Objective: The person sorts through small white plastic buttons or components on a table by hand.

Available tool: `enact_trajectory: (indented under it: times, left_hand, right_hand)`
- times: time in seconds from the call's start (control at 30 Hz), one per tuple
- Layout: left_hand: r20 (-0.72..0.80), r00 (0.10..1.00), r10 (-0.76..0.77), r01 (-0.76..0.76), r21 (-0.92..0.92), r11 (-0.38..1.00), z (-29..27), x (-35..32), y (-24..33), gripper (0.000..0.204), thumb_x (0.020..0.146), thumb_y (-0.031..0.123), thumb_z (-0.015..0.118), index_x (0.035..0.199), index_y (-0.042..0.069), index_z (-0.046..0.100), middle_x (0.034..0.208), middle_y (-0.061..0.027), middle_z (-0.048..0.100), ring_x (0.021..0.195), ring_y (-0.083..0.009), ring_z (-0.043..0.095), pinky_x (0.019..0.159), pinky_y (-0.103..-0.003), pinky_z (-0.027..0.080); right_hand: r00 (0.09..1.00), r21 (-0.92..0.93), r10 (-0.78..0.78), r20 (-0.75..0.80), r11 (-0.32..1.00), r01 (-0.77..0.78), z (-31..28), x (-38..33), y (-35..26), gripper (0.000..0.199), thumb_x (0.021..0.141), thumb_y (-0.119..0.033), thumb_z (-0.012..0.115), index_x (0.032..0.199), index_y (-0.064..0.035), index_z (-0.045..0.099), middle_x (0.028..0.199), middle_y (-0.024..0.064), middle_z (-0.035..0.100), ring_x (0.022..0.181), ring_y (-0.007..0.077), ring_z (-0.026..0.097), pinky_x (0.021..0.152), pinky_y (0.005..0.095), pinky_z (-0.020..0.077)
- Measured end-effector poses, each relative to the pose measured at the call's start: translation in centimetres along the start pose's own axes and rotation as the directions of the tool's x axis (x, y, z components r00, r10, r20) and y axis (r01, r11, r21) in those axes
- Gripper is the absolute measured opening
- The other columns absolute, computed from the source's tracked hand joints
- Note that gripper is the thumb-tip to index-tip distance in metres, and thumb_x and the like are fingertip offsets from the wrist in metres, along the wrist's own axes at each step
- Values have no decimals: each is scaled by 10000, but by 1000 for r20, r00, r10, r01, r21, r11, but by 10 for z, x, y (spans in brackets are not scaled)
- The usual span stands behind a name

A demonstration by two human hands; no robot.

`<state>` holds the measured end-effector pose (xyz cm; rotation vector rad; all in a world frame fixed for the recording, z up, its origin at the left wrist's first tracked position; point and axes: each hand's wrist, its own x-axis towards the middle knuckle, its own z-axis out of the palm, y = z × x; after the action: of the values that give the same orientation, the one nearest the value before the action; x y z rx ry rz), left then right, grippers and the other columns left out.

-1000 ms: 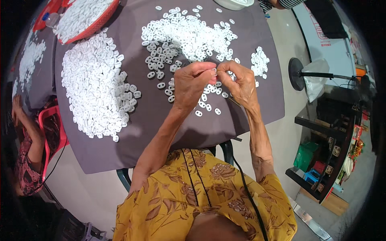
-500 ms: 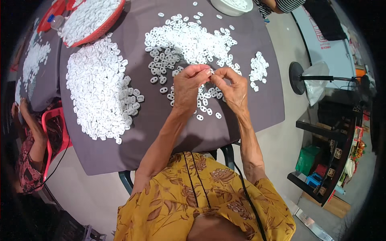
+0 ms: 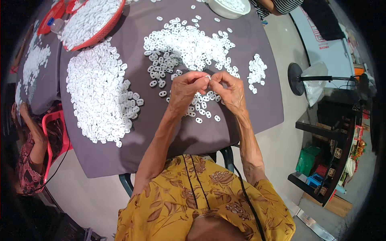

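Observation:
Fingertips of my left hand (image 3: 183, 89) and my right hand (image 3: 231, 91) meet in a pinch over the table. Between them shows a small white plastic piece (image 3: 208, 77), mostly covered by the fingers. Loose white oval pieces with two dark holes lie in a spread heap (image 3: 197, 46) just beyond my hands, and several more sit under and beside them. On the left a large dense pile (image 3: 94, 94) of white pieces covers the cloth. A smaller white cluster (image 3: 256, 71) rests right of my right hand.
The grey-brown cloth-covered table (image 3: 152, 116) carries a red basket (image 3: 102, 34) heaped with white pieces and a white bowl (image 3: 227, 12) at the far edge. Another person's arms (image 3: 34, 124) show at far left, and a striped sleeve (image 3: 286, 5) at far right. A black stand (image 3: 295, 78) is off the right side.
Both hands, still pinched together, have come slightly nearer to me. The piles look the same, with the whole view shifted a little.

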<state>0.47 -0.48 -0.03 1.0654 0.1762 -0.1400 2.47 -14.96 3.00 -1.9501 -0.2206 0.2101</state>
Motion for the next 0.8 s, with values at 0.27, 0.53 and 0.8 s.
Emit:
enact_trajectory:
  times: [0.27, 0.53, 0.8]
  left_hand:
    - [-77, 990, -120, 99, -233, 967, -14, 6, 5, 213, 787, 120, 615, 924, -42, 591, 787, -85, 605, 650, -136, 577, 605, -252, 490]
    - [-79, 991, -106, 76, -312, 947, -15, 5, 10, 223, 793, 117, 608, 950, -40, 579, 784, -78, 593, 661, -135, 572, 606, -251, 485]
    - [-20, 995, -95, 83, -315, 945, -2, 3, 13, 190, 794, 121, 605, 903, -32, 575, 772, -75, 591, 660, -130, 563, 614, -250, 474]
  right_hand:
    - [975, -540, -175, -136, 839, 75, -1, 55, 45, 198, 753, -173, 576, 822, 7, 622, 677, 187, 596, 602, 283, 592, 581, 345, 454]
    - [956, -694, -288, -49, 698, 175, 12, 70, 48, 163, 690, -129, 600, 685, 29, 562, 614, 199, 561, 584, 336, 575, 559, 409, 455]
    - [966, 709, 200, 166, 657, -258, -11, 37, 23, 55, 758, 26, 567, 746, -6, 524, 696, 104, 565, 591, 192, 567, 578, 285, 478]
